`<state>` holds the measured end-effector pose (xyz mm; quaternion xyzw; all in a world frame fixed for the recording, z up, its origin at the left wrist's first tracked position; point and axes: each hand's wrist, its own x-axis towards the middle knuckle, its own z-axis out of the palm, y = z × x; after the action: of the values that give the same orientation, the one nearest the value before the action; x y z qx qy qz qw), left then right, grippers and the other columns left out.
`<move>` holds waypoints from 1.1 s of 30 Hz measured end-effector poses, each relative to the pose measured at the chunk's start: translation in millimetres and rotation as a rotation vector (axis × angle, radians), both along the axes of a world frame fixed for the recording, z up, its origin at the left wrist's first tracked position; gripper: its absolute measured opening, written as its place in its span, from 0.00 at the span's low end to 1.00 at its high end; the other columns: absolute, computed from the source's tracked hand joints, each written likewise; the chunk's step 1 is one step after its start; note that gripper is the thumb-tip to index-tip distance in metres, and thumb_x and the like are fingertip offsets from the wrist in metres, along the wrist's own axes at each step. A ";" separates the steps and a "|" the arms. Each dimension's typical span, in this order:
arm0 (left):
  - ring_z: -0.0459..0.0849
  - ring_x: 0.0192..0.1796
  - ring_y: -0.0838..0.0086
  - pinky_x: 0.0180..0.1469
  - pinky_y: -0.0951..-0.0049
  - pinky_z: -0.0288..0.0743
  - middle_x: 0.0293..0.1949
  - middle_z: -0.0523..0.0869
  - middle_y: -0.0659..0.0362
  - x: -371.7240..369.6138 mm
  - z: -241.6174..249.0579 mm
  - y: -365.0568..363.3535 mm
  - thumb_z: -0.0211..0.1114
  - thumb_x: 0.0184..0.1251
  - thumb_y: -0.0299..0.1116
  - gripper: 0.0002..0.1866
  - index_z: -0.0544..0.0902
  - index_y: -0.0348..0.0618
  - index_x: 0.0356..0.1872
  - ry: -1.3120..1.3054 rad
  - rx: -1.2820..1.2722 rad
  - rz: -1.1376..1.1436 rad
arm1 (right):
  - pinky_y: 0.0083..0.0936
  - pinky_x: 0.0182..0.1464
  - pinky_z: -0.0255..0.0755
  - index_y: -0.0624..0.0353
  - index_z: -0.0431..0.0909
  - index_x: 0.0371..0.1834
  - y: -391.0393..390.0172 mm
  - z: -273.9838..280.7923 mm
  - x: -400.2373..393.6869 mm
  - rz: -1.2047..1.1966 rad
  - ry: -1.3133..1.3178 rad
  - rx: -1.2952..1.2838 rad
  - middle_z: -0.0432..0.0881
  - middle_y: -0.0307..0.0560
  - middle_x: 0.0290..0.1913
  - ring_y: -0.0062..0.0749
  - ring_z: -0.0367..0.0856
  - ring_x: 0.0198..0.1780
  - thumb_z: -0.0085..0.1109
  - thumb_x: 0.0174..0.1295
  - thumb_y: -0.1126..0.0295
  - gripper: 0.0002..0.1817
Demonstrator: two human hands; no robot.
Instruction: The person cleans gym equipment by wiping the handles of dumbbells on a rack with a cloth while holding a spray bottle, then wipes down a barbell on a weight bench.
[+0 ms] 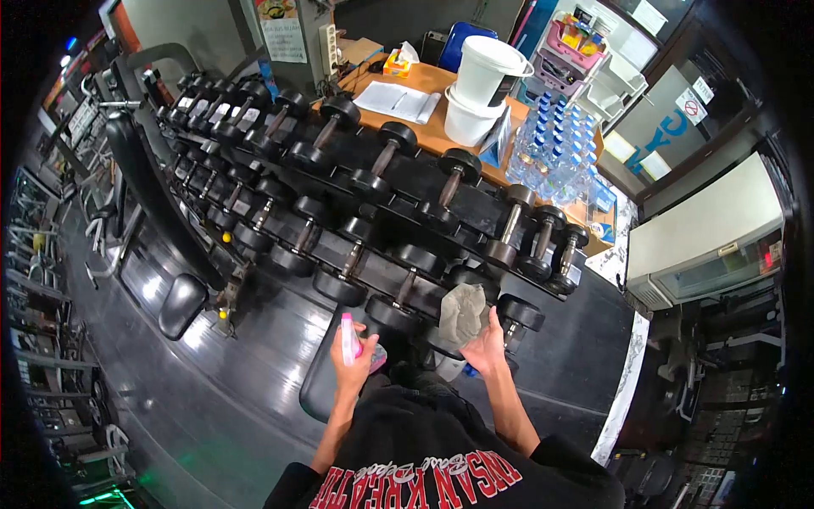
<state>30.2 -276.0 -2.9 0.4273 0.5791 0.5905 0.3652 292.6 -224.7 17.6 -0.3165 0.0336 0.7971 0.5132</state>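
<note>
My left hand (353, 366) is closed around a spray bottle with a pink and white head (347, 335); much of its body is hidden by the hand. A crumpled grey-beige cloth (462, 312) is in my right hand (486, 346), with the thumb pointing up along its edge. The cloth hangs over the right end of the lower row of dumbbells, covering part of one. Just right of it is a black dumbbell (521, 312). Closest to my left hand is another dumbbell (405, 293) on the lower tier; the hand is apart from it.
A two-tier rack holds several black dumbbells (386, 159). Behind it, a wooden desk (431, 78) bears white buckets (475, 114), an open notebook (397, 100), a tissue box (397, 64) and water bottles (551, 148). A padded bench (157, 191) stands left, a white fridge (712, 225) right.
</note>
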 end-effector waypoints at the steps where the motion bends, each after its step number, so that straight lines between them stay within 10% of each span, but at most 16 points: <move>1: 0.79 0.25 0.81 0.29 0.77 0.72 0.37 0.81 0.58 -1.0 -0.3 0.3 0.70 0.58 0.21 0.12 0.77 0.37 0.40 0.025 0.014 -0.013 | 0.41 0.70 0.60 0.52 0.68 0.67 -1.3 5.9 -2.1 0.013 0.004 -0.001 0.74 0.44 0.65 0.41 0.71 0.66 0.40 0.71 0.41 0.32; 18: 0.80 0.26 0.78 0.29 0.75 0.74 0.26 0.82 0.60 48.5 -67.7 56.9 0.69 0.59 0.24 0.06 0.79 0.40 0.35 0.064 -0.147 -0.372 | 0.27 0.55 0.73 0.58 0.76 0.56 38.7 -121.8 9.8 0.171 -0.764 -0.017 0.82 0.43 0.51 0.29 0.80 0.52 0.56 0.69 0.58 0.19; 24: 0.78 0.26 0.83 0.29 0.79 0.74 0.29 0.81 0.60 66.3 -115.2 87.8 0.63 0.64 0.19 0.05 0.75 0.38 0.35 0.082 -0.170 -0.382 | 0.36 0.52 0.75 0.60 0.74 0.60 131.8 -152.2 -15.3 0.460 -1.720 0.622 0.78 0.62 0.55 0.51 0.79 0.57 0.56 0.63 0.68 0.21; 28: 0.80 0.27 0.78 0.32 0.76 0.76 0.29 0.82 0.58 72.3 -122.0 88.3 0.66 0.60 0.19 0.06 0.77 0.37 0.35 -0.049 -0.231 -0.243 | 0.41 0.67 0.64 0.51 0.72 0.64 195.3 -205.4 -49.6 0.480 -2.218 1.259 0.76 0.53 0.61 0.49 0.71 0.64 0.53 0.58 0.73 0.26; 33: 0.80 0.28 0.79 0.32 0.77 0.76 0.30 0.82 0.57 65.2 -126.9 81.8 0.64 0.60 0.17 0.06 0.76 0.37 0.35 -0.074 -0.299 -0.205 | 0.49 0.69 0.56 0.53 0.76 0.60 237.4 -253.5 -118.7 0.867 -2.424 1.452 0.77 0.49 0.60 0.51 0.69 0.66 0.49 0.62 0.68 0.22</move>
<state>95.4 -194.2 -129.8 0.4030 0.6000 0.4727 0.5041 173.8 12.7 -235.9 -0.4392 -0.8982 -0.0182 -0.0028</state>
